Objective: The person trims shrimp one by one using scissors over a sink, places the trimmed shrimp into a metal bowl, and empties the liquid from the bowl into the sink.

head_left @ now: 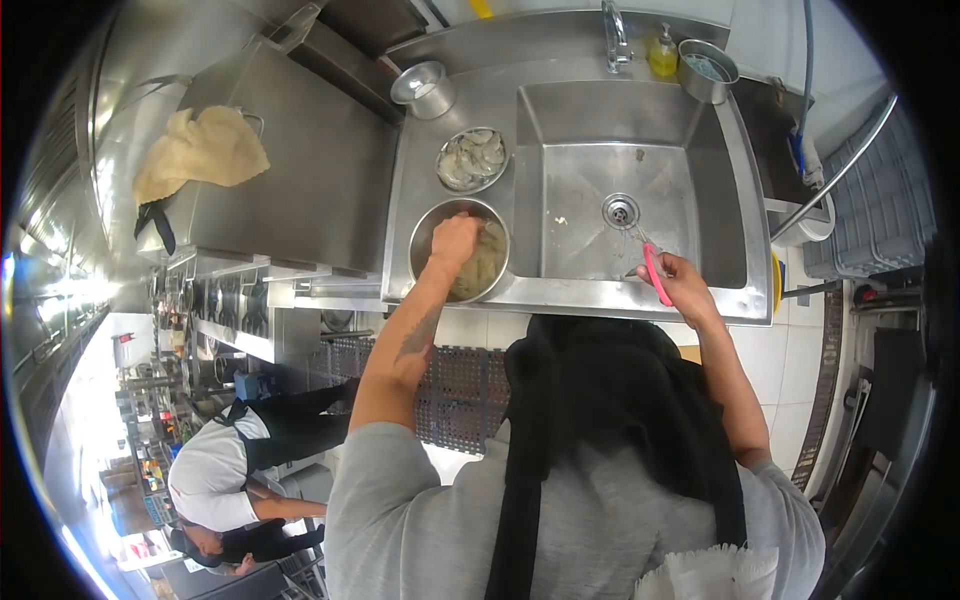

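Note:
My left hand (457,239) reaches into a round metal bowl (418,262) of greyish shrimp (484,262). Its fingers are curled down among them, and whatever they grip is hidden. Above the sink's front edge, my right hand (683,287) is closed around scissors (654,274) with pink handles. The scissors' blades look spread apart, one pointing toward the drain. Just beyond the bowl lies a metal dish (441,172) heaped with more shrimp (472,158).
The steel sink (570,245) has a drain (621,210) and small scraps on its floor. Behind it are a faucet (615,40), a yellow soap bottle (662,54) and a metal pot (708,72). Another metal container (424,92) stands at back left. Co-workers (215,475) are at lower left.

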Motion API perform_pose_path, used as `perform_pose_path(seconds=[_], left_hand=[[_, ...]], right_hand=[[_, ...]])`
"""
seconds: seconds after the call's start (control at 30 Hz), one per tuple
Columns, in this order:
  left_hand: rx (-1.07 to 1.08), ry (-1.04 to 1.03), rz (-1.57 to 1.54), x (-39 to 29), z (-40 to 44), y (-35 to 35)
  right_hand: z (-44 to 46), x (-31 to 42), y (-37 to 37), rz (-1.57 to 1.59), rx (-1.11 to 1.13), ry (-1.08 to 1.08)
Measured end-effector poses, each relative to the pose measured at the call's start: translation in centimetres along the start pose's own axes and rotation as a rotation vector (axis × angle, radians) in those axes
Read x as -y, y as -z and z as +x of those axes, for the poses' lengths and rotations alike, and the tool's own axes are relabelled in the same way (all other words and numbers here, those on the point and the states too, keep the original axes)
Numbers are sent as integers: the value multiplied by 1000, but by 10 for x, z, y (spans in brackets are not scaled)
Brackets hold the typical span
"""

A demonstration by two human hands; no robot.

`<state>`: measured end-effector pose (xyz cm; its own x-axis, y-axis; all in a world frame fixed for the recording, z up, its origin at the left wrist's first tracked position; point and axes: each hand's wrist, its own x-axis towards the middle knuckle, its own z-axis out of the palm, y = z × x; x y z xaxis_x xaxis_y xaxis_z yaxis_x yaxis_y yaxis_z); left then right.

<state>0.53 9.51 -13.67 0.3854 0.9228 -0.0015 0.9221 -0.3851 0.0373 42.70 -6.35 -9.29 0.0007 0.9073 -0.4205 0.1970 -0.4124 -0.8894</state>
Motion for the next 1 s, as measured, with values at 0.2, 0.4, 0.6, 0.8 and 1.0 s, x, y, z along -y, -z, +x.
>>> perform_pose_path(seconds=[0.2, 0.4, 0.6, 0.8, 1.0], left_hand=[[248, -98, 205, 4, -8, 17], [-71, 153, -440, 15, -28, 91], [-372, 337, -1117, -47, -26, 164], [-179, 91, -1280, -145, 57, 140], [-32, -4, -1384, -207, 85, 120]], right_hand=[[-13, -4, 2, -51, -6, 8], [-27, -22, 16, 101, -7, -97], [-19, -4, 21, 157, 57, -189], [-29, 74, 0, 188, 227, 252], [-25, 84, 1, 16, 4, 267]])
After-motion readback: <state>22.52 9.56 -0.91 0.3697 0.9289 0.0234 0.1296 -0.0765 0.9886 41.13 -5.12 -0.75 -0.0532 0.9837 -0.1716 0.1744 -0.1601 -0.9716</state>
